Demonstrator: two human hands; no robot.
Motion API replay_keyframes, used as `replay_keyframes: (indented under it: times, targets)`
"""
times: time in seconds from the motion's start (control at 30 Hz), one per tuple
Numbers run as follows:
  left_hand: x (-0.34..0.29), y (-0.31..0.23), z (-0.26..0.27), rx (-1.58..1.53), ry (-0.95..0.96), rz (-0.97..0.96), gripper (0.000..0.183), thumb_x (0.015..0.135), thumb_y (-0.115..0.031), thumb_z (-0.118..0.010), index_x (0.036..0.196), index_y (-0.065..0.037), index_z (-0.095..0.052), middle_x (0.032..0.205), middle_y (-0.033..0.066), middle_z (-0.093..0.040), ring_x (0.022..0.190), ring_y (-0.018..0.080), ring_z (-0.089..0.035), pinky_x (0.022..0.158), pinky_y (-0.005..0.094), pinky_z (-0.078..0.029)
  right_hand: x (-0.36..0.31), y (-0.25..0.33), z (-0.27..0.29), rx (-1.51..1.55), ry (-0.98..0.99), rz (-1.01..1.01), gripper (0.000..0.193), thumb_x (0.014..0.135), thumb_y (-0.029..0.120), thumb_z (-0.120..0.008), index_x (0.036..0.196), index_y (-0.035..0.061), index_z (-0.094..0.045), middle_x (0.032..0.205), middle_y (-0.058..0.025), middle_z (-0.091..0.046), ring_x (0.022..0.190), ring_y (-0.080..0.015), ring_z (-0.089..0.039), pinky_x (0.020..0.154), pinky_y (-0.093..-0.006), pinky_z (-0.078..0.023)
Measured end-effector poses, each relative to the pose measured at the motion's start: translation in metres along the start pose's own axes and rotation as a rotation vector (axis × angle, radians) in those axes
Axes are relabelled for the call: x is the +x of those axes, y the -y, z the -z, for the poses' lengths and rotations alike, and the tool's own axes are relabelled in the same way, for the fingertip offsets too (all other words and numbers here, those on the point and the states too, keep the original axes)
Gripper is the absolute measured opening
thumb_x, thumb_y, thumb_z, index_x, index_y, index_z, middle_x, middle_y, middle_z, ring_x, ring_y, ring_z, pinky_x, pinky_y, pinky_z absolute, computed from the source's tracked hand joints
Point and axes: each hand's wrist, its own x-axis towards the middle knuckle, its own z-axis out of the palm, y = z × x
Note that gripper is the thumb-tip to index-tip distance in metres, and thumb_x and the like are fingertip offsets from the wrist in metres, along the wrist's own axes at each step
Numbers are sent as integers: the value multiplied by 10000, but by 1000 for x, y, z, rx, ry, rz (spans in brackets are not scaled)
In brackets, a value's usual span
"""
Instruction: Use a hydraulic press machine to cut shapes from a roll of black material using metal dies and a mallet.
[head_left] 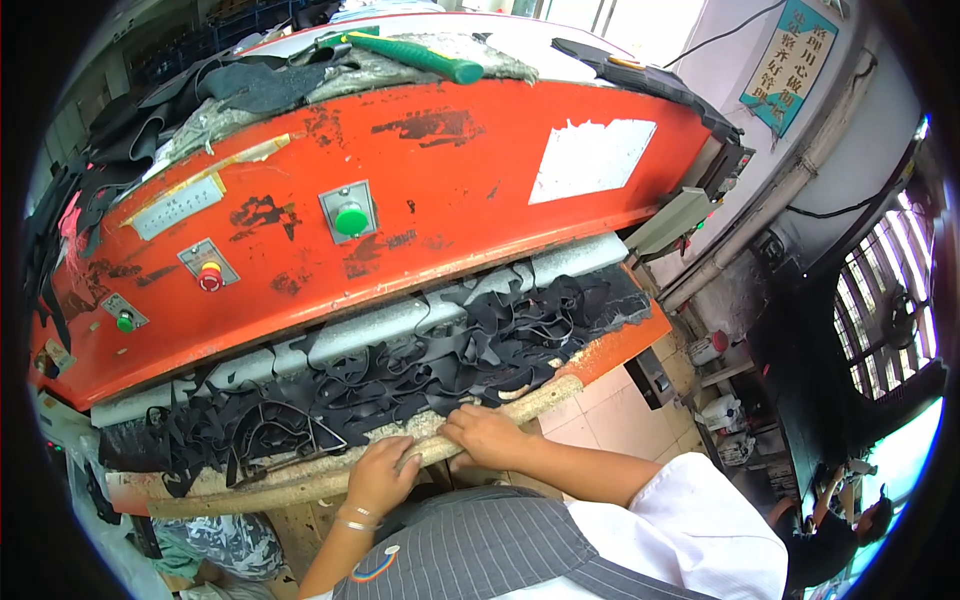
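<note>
My left hand (382,478) and my right hand (486,437) are close together on a pale, worn bar (330,486) along the front edge of a large red press (440,170). Both have their fingers curled over the bar, the left thumb lying along it. Just beyond them, tangled black sheet offcuts (400,365) cover the press bed. A dark metal strip cutting die (280,440) lies among the scraps, forward and left of my left hand. What lies under my palms is hidden.
The press front carries a green button (351,219) and a red stop knob (210,278). On top lie black sheets (262,86) and a green-handled tool (430,60). A patterned cloth bundle (235,545) is at lower left. Another person (835,535) is at far right.
</note>
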Motion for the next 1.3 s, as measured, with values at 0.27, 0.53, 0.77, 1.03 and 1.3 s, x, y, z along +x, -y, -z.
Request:
replay_keyframes:
  times: [0.27, 0.53, 0.77, 1.03, 1.3]
  targets:
    - [12, -8, -18, 91, -5, 101, 214, 749, -254, -694, 833, -59, -721, 799, 103, -660, 791, 306, -624, 715, 387, -509, 1, -1, 3, -120, -71, -78, 394, 617, 256, -818, 907, 49, -650, 942, -99, -609, 964, -278, -579, 837, -378, -497]
    - [35, 4, 6, 39, 268, 197, 229, 788, -290, -691, 792, -66, -741, 767, 121, -691, 732, 304, -659, 686, 383, -525, 61, -99, 98, 99, -192, -156, 418, 820, 368, -683, 1106, 66, -643, 1054, -169, -663, 991, -361, -619, 857, -433, -497]
    - [103, -21, -16, -236, 348, 166, 204, 857, -235, -661, 930, -56, -729, 774, 100, -680, 710, 253, -653, 652, 325, -510, 114, -229, 104, -283, -506, -382, 403, 749, 214, -745, 1105, 113, -586, 1081, -100, -598, 1074, -303, -532, 890, -451, -395]
    - [140, -54, -46, -516, 25, 199, 310, 862, -116, -677, 1154, -21, -639, 966, 104, -632, 772, 159, -638, 690, 271, -523, 70, -180, 133, 515, -804, -303, 439, 720, 158, -800, 1086, 34, -591, 1017, -130, -635, 958, -290, -605, 856, -370, -480]
    - [108, -68, -62, -729, -111, 276, 375, 847, -104, -718, 1182, 17, -599, 1055, 92, -588, 918, 145, -620, 806, 263, -517, 3, -89, 93, 830, -330, 125, 366, 767, 147, -770, 1071, 14, -616, 1008, -123, -620, 924, -255, -615, 812, -330, -490]
